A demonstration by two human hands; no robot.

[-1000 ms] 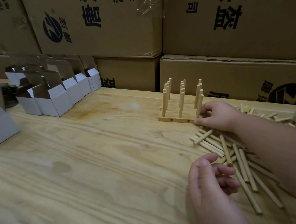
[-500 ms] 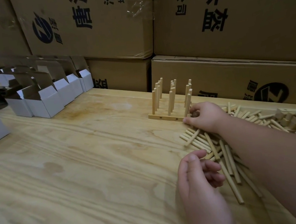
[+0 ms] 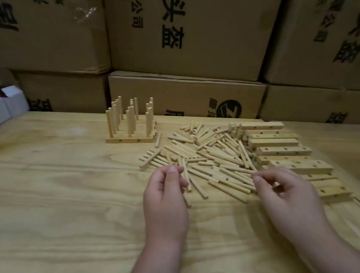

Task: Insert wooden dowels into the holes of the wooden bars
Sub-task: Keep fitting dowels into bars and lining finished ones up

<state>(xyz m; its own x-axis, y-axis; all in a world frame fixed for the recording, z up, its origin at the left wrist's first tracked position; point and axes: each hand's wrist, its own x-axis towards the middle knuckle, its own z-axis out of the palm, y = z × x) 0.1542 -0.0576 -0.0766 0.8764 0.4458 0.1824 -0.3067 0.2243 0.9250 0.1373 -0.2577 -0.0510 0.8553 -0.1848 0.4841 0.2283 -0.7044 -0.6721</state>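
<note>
Both hands hover over the loose dowels [image 3: 210, 162] heaped mid-counter, the left hand [image 3: 165, 195] and right hand [image 3: 285, 194] loosely curled, gripping nothing. Drilled bars [image 3: 285, 149] lie toward the right edge; filled bars [image 3: 130, 139] stand farther back.

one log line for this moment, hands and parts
left hand: empty, over dowel pile | right hand: empty | finished bars: behind pile | empty bars: right

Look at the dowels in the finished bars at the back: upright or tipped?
Upright. The dowels stand vertically in rows from the bars, unlike the loose pile lying flat.
</note>
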